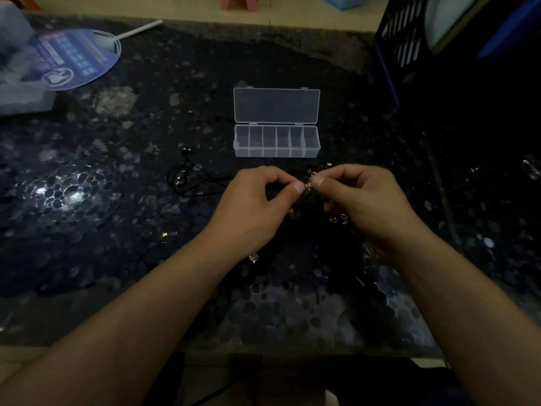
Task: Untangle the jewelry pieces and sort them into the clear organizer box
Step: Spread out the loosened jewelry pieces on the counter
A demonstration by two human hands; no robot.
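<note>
Six compartments in a row in the clear organizer box (276,141), lid thrown back flat toward the far side. Something small and glinting in the second compartment from the left, too dim to identify; nothing discernible in the other five. Just in front of the box, both hands raised close together over the dark speckled table (117,230). Left hand (257,200) pinching with thumb and forefinger, right hand (360,197) likewise, both on one tangled gold jewelry piece (308,186) between the fingertips. More gold links dangling below the hands at (294,213) and near the right palm. Off to the left, a black cord necklace (183,180) loose on the table, well apart from the box. Far left, a round blue hand fan (76,58); far right, a dark blue crate (409,39).
</note>
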